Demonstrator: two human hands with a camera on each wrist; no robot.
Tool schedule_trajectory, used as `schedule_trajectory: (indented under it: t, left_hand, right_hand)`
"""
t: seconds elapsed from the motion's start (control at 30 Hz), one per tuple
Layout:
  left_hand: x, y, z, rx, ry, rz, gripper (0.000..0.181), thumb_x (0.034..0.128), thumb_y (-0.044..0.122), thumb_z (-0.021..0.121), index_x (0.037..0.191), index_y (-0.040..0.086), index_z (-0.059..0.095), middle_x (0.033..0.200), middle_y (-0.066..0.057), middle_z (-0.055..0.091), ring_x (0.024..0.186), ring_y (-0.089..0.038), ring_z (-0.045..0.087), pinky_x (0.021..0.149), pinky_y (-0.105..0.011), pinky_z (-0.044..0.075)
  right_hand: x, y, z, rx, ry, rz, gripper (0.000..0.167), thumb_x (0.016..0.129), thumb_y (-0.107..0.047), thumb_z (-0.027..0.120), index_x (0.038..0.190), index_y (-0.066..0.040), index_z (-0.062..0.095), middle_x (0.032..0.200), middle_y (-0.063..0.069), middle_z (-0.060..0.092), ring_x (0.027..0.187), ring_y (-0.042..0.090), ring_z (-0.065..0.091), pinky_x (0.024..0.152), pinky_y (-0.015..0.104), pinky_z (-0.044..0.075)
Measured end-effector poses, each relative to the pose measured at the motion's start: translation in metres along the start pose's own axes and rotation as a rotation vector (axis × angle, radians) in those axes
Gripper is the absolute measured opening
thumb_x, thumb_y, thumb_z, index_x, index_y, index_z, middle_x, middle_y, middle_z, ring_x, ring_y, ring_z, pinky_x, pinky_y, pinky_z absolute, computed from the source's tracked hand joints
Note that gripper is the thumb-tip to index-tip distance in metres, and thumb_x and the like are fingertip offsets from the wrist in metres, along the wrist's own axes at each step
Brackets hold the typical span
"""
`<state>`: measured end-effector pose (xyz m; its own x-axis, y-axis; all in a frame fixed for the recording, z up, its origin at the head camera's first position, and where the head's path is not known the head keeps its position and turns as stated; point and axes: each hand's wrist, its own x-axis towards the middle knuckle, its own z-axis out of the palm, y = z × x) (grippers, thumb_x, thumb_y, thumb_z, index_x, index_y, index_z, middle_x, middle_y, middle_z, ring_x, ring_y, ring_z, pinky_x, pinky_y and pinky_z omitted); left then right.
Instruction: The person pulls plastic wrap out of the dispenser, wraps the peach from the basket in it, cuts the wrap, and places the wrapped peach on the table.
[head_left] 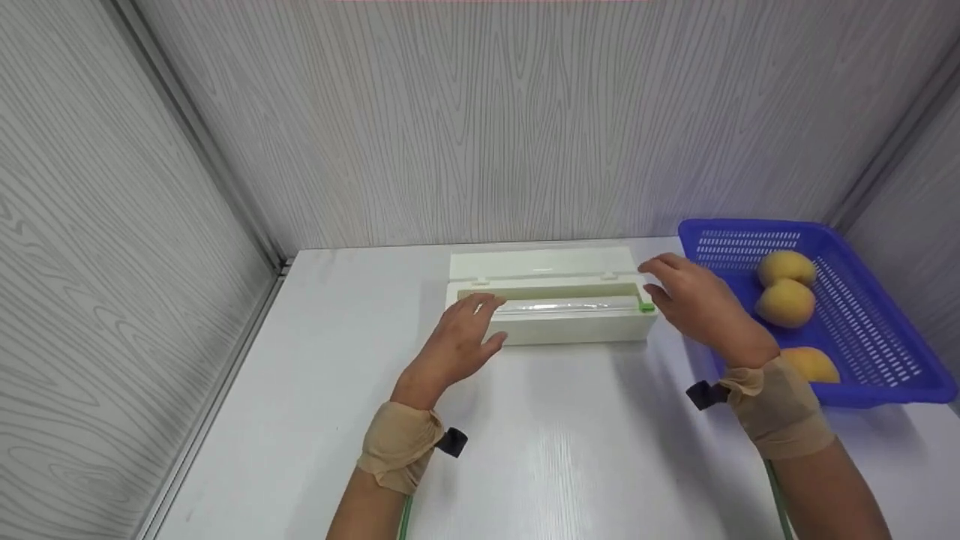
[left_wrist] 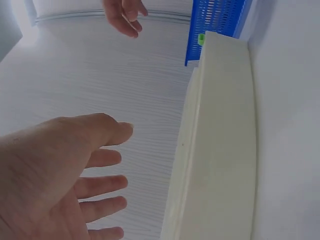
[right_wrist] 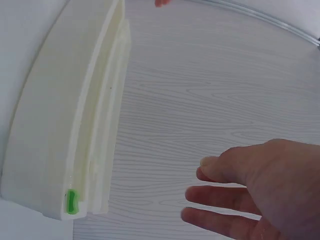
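Observation:
A long white cling film dispenser box sits on the table with its lid laid back. Inside it lies a roll of clear film, and a green slider shows at its right end. My left hand hovers by the left end of the box with fingers spread, holding nothing; the left wrist view shows a gap between hand and box. Near the right end is my right hand, fingers loosely bent and nothing in them. In the right wrist view it too stands apart from the box.
A blue plastic basket stands at the right, holding several yellow-orange round fruits, among them one peach-like fruit. Wood-grain panels enclose the white table at the back and sides.

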<state>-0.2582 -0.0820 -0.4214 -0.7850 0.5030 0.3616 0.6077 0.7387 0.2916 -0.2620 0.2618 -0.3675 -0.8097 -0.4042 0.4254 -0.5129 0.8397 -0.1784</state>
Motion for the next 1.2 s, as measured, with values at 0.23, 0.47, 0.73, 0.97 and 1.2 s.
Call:
schedule_trajectory:
  t: [0.23,0.47,0.73,0.97,1.2]
  left_hand:
    - [0.027,-0.017,0.004,-0.102,-0.154,-0.094,0.033,0.1008,0.016,0.055,0.132,0.006,0.057,0.134,-0.013,0.060,0.128,-0.029,0.055,0.107,-0.040,0.046]
    - [0.047,-0.027,0.012,0.005,-0.187,-0.109,0.023,0.1007,0.012,0.055,0.120,0.005,0.065,0.115,-0.013,0.068,0.110,-0.031,0.063,0.096,-0.041,0.051]
    - [0.065,-0.022,0.020,-0.122,-0.351,-0.266,0.026,0.1031,0.018,0.051,0.121,0.007,0.067,0.121,-0.009,0.067,0.118,-0.024,0.060,0.103,-0.038,0.048]
    - [0.067,-0.021,0.024,-0.107,-0.345,-0.262,0.025,0.1021,0.018,0.053,0.118,0.007,0.069,0.119,-0.008,0.069,0.114,-0.023,0.063,0.100,-0.037,0.050]
    - [0.067,-0.022,0.029,-0.097,-0.320,-0.244,0.024,0.1019,0.015,0.053,0.116,0.005,0.069,0.117,-0.010,0.070,0.111,-0.023,0.064,0.098,-0.037,0.051]
  right_hand:
    - [0.019,0.002,0.010,-0.036,-0.244,-0.026,0.017,0.092,0.000,0.062,0.108,0.000,0.068,0.099,0.017,0.070,0.083,0.030,0.068,0.075,0.048,0.058]
    - [0.035,0.009,0.029,-0.043,-0.328,-0.106,0.009,0.088,0.002,0.065,0.096,0.001,0.068,0.089,0.016,0.068,0.075,0.026,0.062,0.070,0.045,0.055]
    - [0.037,0.018,0.053,-0.012,-0.415,-0.078,0.006,0.089,0.000,0.065,0.092,0.002,0.070,0.085,0.015,0.071,0.071,0.021,0.059,0.070,0.043,0.053]
    - [0.039,0.014,0.058,-0.005,-0.381,-0.107,0.007,0.088,0.001,0.064,0.085,0.002,0.070,0.078,0.013,0.070,0.065,0.017,0.054,0.063,0.041,0.052]
    - [0.039,0.021,0.062,-0.016,-0.389,-0.109,0.010,0.087,0.003,0.063,0.088,0.003,0.073,0.085,0.015,0.074,0.076,0.027,0.068,0.070,0.045,0.057]
